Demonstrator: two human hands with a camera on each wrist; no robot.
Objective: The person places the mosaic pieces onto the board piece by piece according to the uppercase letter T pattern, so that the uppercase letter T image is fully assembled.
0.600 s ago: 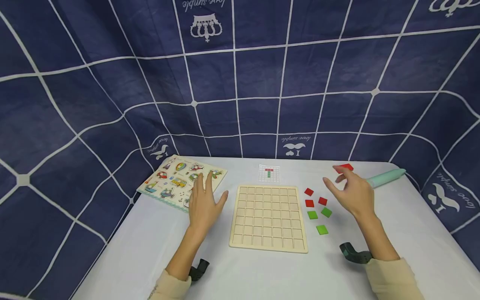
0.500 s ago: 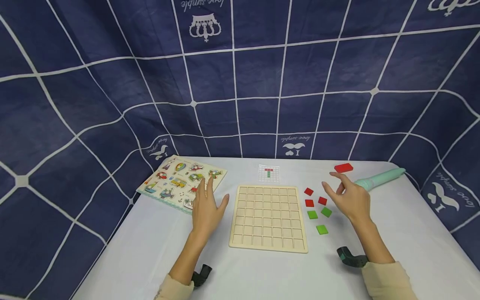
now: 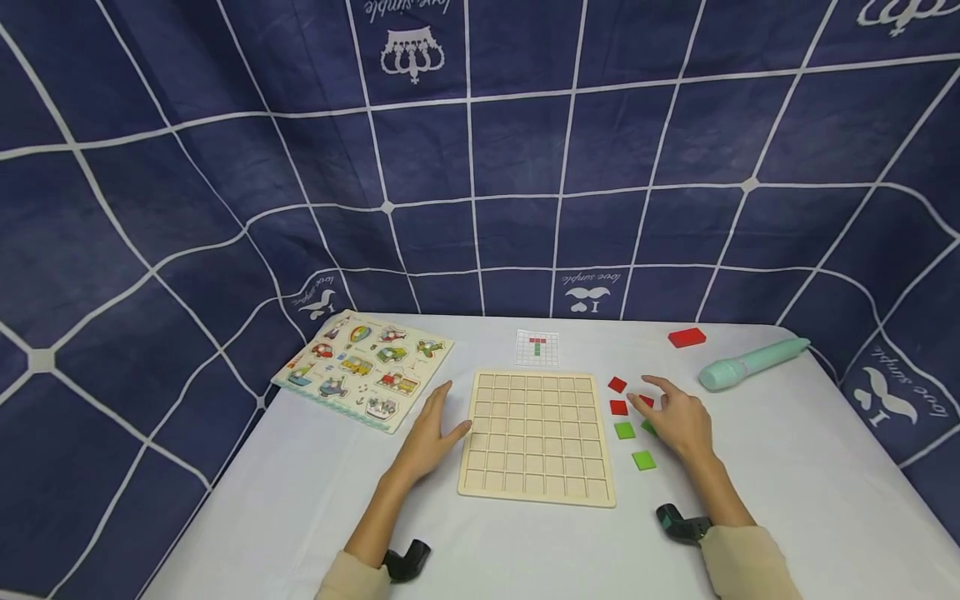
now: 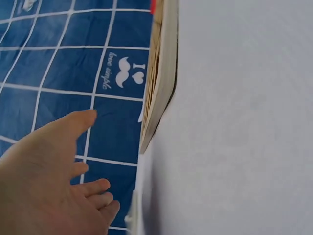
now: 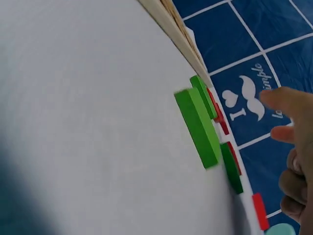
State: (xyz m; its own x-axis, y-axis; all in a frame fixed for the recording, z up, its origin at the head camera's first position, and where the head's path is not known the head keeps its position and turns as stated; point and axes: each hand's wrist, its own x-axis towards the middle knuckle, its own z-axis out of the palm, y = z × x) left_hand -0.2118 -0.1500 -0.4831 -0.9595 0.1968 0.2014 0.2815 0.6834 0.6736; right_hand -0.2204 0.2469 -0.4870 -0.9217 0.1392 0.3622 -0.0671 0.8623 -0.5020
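A pale wooden grid board (image 3: 536,437) lies flat in the middle of the table. Beside its left edge is my left hand (image 3: 426,442), thumb spread from the fingers and holding nothing. To the right of the board lie three red tiles (image 3: 617,384) and three green tiles (image 3: 643,460). My right hand (image 3: 681,423) hovers at the right of these tiles, thumb and index finger apart, partly covering one red and one green tile in the head view. From the right wrist camera, a green tile (image 5: 198,128) shows close up, away from the fingers.
Behind the board is a small card (image 3: 537,348) with a red and green T on a grid. A vehicle picture puzzle (image 3: 367,367) lies at the back left. At the back right are a red block (image 3: 687,337) and a mint microphone-shaped object (image 3: 753,363). A blue curtain (image 3: 517,233) hangs behind.
My right hand has come left and nearer, from by the red block to the tiles. My left hand has drawn back from the puzzle to the board's left edge.
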